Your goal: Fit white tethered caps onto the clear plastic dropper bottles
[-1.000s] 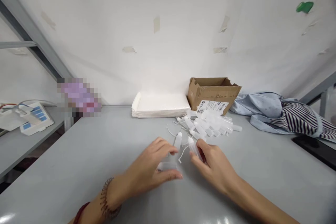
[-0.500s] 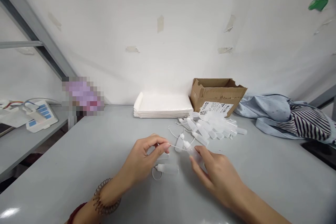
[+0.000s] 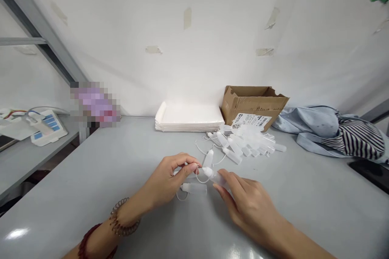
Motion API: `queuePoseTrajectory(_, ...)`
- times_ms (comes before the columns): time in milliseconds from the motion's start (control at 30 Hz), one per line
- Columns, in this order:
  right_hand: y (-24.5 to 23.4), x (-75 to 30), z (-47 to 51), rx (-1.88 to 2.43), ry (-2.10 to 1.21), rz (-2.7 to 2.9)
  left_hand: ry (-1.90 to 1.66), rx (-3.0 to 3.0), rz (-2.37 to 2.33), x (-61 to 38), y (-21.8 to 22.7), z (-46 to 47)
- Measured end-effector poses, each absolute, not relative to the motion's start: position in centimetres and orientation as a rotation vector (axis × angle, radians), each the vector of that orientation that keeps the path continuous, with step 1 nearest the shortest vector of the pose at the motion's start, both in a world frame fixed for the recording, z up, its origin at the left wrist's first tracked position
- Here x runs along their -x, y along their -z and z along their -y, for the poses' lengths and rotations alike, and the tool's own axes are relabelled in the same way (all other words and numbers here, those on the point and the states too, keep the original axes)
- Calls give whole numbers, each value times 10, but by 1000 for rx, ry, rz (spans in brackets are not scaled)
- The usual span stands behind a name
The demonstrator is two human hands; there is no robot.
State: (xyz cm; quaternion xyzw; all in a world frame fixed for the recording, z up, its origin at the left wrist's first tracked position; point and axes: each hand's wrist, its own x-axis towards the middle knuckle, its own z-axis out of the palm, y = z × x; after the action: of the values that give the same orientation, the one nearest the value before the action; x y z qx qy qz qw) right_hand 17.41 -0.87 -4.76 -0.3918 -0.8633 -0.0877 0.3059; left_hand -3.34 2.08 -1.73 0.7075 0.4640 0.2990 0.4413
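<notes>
A small translucent squeeze bottle [image 3: 216, 178] lies between the fingers of my right hand [image 3: 247, 198], its white nozzle pointing left. From its neck a thin white strap [image 3: 199, 179] bends round in a loop. My left hand [image 3: 172, 178] pinches the free end of that strap, close to the nozzle tip; the fingertips hide the end itself. Below the fingers, a second bottle [image 3: 196, 188] rests on its side with its own looped strap. Part of another bottle shows behind my left fingertips. Just beyond the held bottle lies one more bottle [image 3: 208, 158].
A heap of similar bottles [image 3: 252, 139] lies before an open cardboard box [image 3: 258, 105]. White padded envelopes [image 3: 190, 115] are stacked by the wall. To the right are a light blue cloth bag [image 3: 319, 129] and a dark phone-like object [image 3: 369, 174]. All rest on a grey table [image 3: 130, 145].
My right hand has brought the bottle left, towards my left fingertips. The strap, nearly straight before, now curves in a loop. The view has shifted slightly.
</notes>
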Motion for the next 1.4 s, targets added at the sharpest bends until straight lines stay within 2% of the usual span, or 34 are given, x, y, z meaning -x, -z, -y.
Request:
queuePoseTrajectory(233,46,-174,7,1053,305,2305,-719,-1629,-1060,36,19,-24)
queuePoseTrajectory(1400,38,-176,13,1070,-124,2314,-725,-1682,-1037,38,19,-25)
